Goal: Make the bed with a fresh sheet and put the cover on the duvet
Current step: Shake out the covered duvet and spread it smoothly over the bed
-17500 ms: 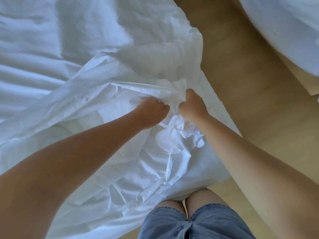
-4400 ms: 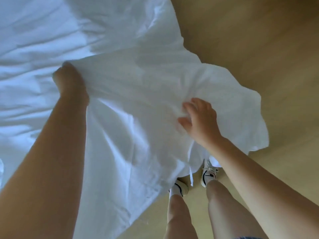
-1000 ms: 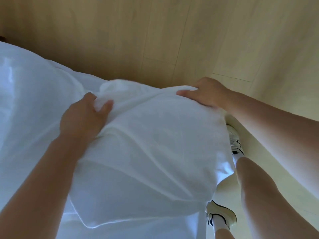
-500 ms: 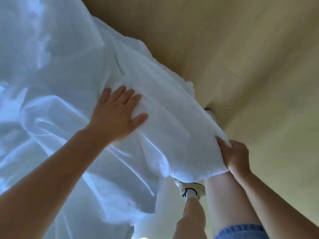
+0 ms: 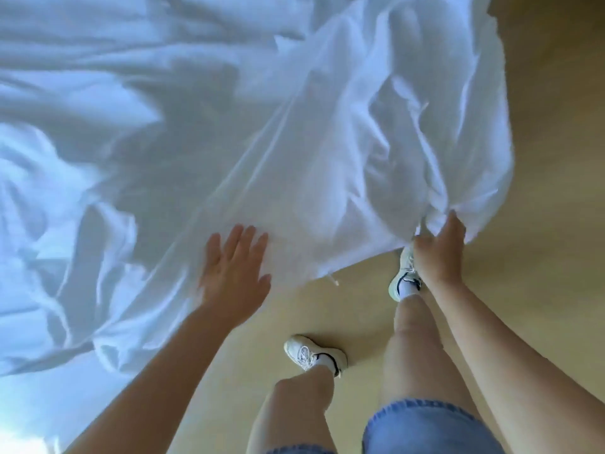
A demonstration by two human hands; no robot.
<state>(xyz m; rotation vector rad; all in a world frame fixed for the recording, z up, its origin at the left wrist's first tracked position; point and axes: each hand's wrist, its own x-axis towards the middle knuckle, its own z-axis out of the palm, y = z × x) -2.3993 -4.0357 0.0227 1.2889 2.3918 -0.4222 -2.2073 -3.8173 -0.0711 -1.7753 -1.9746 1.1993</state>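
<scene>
A large white duvet cover lies crumpled over the bed and hangs off its edge toward the floor. My left hand is spread flat with straight fingers at the cover's lower edge, touching the fabric. My right hand grips a bunched corner of the cover at the right, holding it off the floor. Whether the duvet is inside the cover cannot be told from the folds.
Light wooden floor runs along the right and bottom. My legs in denim shorts and white sneakers stand on it beside the bed. More rumpled white bedding fills the left.
My left hand has slid down from the middle of the fabric to its lower edge. The right hand keeps its grip on the corner, and the cover now spreads wider across the bed.
</scene>
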